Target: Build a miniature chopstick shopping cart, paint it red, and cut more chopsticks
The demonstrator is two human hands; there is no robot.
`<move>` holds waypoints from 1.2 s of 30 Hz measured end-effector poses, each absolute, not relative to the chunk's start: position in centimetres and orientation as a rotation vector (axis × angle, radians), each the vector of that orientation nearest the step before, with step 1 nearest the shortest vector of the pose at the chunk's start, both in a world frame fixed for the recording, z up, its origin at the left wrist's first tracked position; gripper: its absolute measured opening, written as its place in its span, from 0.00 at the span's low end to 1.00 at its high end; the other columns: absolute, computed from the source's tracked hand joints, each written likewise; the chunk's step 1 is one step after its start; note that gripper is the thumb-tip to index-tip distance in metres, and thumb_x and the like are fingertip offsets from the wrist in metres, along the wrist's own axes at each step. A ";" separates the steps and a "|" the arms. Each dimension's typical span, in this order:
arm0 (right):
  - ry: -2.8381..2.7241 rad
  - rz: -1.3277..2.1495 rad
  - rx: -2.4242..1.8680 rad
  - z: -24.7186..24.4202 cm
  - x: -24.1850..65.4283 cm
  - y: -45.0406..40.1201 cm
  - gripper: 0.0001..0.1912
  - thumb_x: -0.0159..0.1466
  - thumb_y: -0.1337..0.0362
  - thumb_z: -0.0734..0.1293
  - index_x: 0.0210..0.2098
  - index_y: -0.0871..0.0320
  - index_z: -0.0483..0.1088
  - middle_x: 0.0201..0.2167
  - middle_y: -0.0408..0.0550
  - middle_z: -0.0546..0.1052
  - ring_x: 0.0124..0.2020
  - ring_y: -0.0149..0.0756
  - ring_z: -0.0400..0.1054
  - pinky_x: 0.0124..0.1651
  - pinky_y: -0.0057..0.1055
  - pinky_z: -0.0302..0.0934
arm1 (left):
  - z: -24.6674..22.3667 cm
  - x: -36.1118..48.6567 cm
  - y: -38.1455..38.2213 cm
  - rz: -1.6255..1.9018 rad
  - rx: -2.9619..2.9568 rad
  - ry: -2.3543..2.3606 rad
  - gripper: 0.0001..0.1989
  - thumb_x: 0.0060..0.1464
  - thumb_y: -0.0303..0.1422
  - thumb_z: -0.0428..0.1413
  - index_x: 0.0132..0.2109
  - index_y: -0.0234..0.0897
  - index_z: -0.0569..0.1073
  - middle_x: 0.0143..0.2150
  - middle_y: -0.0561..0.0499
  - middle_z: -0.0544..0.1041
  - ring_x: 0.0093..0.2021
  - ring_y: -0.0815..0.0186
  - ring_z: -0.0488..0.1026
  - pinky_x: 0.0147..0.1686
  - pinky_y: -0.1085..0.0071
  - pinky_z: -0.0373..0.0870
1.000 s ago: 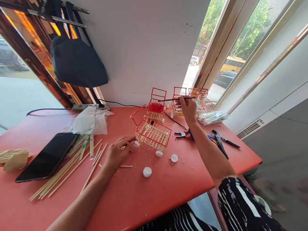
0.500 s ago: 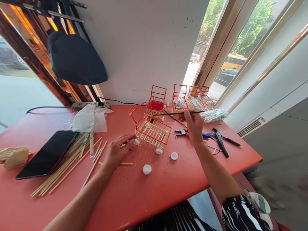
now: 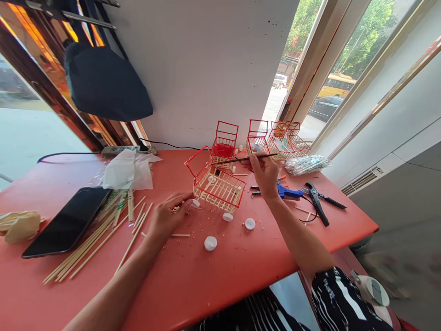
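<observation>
A miniature shopping cart [image 3: 220,188] made of wooden sticks, with red-painted rim and handle and white bottle-cap wheels, stands tilted in the middle of the table. My left hand [image 3: 174,211] is closed at its lower left corner, fingertips beside a white cap wheel [image 3: 195,203]. Between the fingers of my right hand [image 3: 265,172] is a thin dark paintbrush [image 3: 237,160], held almost level. Its tip points left, at the cart's red handle end; whether it touches cannot be made out. Just behind the cart sits a red dish [image 3: 222,150].
More red-rimmed stick carts [image 3: 257,138] stand at the back right. A blue glue gun [image 3: 289,192] and black-handled pliers [image 3: 319,204] lie right. Loose bottle caps [image 3: 210,243] are in front. Wooden sticks [image 3: 93,239], a phone [image 3: 67,223] and white tissue [image 3: 127,170] lie left.
My right hand has moved left with the paintbrush, bringing the tip towards the cart's handle end. My left hand and the cart have stayed nearly in place.
</observation>
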State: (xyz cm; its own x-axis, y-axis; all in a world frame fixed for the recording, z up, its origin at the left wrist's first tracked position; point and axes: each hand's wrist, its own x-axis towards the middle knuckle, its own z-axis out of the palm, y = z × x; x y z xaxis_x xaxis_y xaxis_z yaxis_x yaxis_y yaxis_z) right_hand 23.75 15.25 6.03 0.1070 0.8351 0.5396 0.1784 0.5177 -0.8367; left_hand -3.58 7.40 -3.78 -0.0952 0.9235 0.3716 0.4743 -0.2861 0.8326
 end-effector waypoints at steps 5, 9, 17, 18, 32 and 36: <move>-1.388 0.624 -0.908 6.2 23.6 15.2 0.21 0.66 0.41 0.69 0.38 0.53 0.71 0.29 0.45 0.84 0.33 0.40 0.82 0.40 0.36 0.78 | -3.8 -3.6 7.4 1.358 1.741 1.511 0.18 0.59 0.47 0.57 0.46 0.40 0.84 0.48 0.46 0.85 0.49 0.55 0.82 0.52 0.63 0.77; -1.391 0.583 -0.928 6.2 23.9 15.0 0.21 0.67 0.41 0.68 0.37 0.53 0.71 0.30 0.46 0.84 0.34 0.39 0.83 0.40 0.36 0.79 | -3.9 -3.7 7.4 1.358 1.742 1.528 0.18 0.59 0.46 0.58 0.47 0.41 0.84 0.48 0.47 0.86 0.48 0.56 0.82 0.51 0.63 0.78; -1.401 0.607 -0.967 5.6 23.7 15.4 0.21 0.66 0.40 0.67 0.38 0.53 0.71 0.30 0.46 0.84 0.35 0.41 0.83 0.42 0.37 0.79 | -3.8 -3.7 7.4 1.337 1.763 1.531 0.19 0.60 0.46 0.57 0.48 0.40 0.84 0.48 0.46 0.85 0.47 0.56 0.82 0.50 0.63 0.78; -1.397 0.611 -0.959 5.6 23.6 15.5 0.21 0.66 0.41 0.67 0.38 0.53 0.71 0.30 0.46 0.84 0.35 0.41 0.83 0.41 0.37 0.79 | -3.8 -3.7 7.4 1.342 1.766 1.522 0.19 0.60 0.46 0.57 0.48 0.40 0.84 0.48 0.46 0.85 0.47 0.56 0.82 0.50 0.63 0.78; -1.343 0.576 -0.842 5.7 23.9 15.1 0.15 0.67 0.47 0.69 0.38 0.53 0.72 0.29 0.45 0.84 0.30 0.39 0.82 0.37 0.35 0.78 | -3.8 -3.6 7.4 1.344 1.766 1.512 0.19 0.60 0.47 0.57 0.48 0.41 0.84 0.47 0.47 0.85 0.46 0.57 0.82 0.48 0.65 0.78; -1.415 0.586 -0.903 5.5 23.6 14.9 0.17 0.68 0.45 0.68 0.38 0.53 0.72 0.29 0.45 0.84 0.32 0.40 0.82 0.38 0.35 0.78 | -4.0 -3.7 7.5 1.343 1.787 1.508 0.19 0.60 0.47 0.57 0.48 0.41 0.84 0.47 0.47 0.85 0.46 0.57 0.82 0.48 0.64 0.78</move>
State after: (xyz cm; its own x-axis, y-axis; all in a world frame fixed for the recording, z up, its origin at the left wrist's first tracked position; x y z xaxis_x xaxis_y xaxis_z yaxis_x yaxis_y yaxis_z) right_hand 23.62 14.90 5.51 0.1054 0.8099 0.5771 0.1644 0.5581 -0.8133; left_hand -3.71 7.55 -4.01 -0.0672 0.9195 0.3873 0.4908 -0.3075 0.8152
